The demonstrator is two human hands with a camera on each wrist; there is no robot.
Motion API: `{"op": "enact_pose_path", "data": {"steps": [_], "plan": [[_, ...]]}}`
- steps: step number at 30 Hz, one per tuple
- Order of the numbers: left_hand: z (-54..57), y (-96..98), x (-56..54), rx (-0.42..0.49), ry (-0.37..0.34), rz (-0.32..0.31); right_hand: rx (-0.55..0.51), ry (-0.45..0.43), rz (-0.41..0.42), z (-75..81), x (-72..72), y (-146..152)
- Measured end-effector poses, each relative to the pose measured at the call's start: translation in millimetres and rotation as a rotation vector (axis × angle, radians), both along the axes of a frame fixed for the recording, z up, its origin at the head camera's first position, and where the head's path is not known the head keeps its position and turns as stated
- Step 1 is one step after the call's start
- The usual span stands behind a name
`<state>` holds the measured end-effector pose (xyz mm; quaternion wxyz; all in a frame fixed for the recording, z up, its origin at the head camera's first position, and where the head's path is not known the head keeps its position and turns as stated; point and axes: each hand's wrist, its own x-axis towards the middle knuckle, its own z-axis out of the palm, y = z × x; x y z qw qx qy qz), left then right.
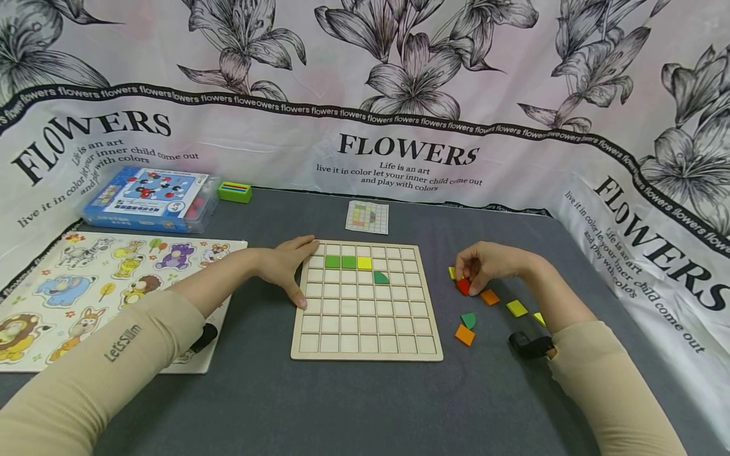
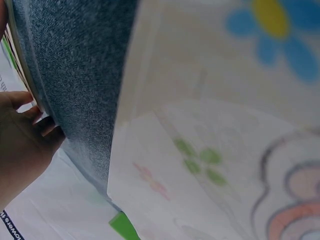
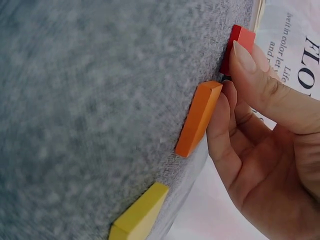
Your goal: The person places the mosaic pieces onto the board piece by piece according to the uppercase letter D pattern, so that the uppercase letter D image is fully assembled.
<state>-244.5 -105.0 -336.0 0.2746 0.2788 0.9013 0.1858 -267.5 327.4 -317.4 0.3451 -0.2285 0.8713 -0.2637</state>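
Note:
My left hand (image 1: 283,265) rests at the left edge of a wooden grid board (image 1: 358,325), its thumb and fingers spread along the rim. Two green square tiles (image 1: 340,261), a yellow square (image 1: 364,263) and a green quarter-round tile (image 1: 381,277) lie in the board's upper cells. Right of the board, my right hand (image 1: 495,261) pinches a red tile (image 3: 235,52) between thumb and fingers, low over the cloth. An orange tile (image 3: 199,120) lies right by its fingers. A yellow tile (image 1: 452,273) shows partly behind the fingertips.
Nearer me on the right are a green rounded tile (image 1: 468,320), another orange tile (image 1: 464,335) and a yellow tile (image 1: 516,308). A small pattern card (image 1: 367,217) lies behind the board. At left are an animal picture board (image 1: 102,297), a blue box (image 1: 149,199) and a green block (image 1: 234,192).

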Motion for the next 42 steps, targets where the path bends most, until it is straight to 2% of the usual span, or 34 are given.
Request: {"op": "enact_pose_path", "data": {"steps": [13, 19, 25, 30, 42], "plan": [[0.5, -0.3, 0.4, 0.0, 0.0, 0.001, 0.065, 0.043, -0.027, 3.2, -1.4, -2], [0.7, -0.9, 0.8, 0.003, -0.002, -0.002, 0.033, 0.023, -0.032, 10.8, -3.4, -6], [0.6, -0.8, 1.0, 0.005, -0.004, -0.001, -0.022, 0.042, -0.028, 17.7, -2.6, -20], [0.3, 0.0, 0.7, 0.007, -0.004, 0.004, -0.052, 0.064, 0.01, 20.3, -0.8, -35], [1.6, 0.3, 1.5, -0.004, 0.015, -0.001, -0.072, 0.117, 0.032, 21.4, 2.8, -73]]}}
